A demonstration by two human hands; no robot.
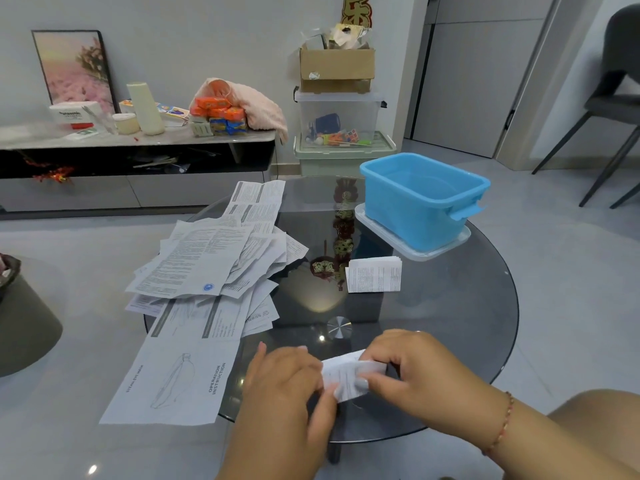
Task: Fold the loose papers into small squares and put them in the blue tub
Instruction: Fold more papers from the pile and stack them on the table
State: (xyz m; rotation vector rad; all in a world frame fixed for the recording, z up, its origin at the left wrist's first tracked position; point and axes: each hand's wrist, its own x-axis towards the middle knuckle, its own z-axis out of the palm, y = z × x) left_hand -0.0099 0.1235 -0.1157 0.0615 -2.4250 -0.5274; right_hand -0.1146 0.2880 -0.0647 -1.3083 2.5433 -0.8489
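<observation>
Near table edge — my left hand and right hand both pinch a half-folded paper. Blue tub sits well apart, far side. Risk: fold springs open if pinch slackens — crease looks soft.

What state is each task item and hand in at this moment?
Blue tub: lidless, upright, no papers visible inside.
Loose papers: unfolded, piled.
Folded paper: folded, lying beside the tub.
Small paper: partly folded, held by both hands.
Left hand: pinching the small paper.
Right hand: pinching the small paper.
</observation>
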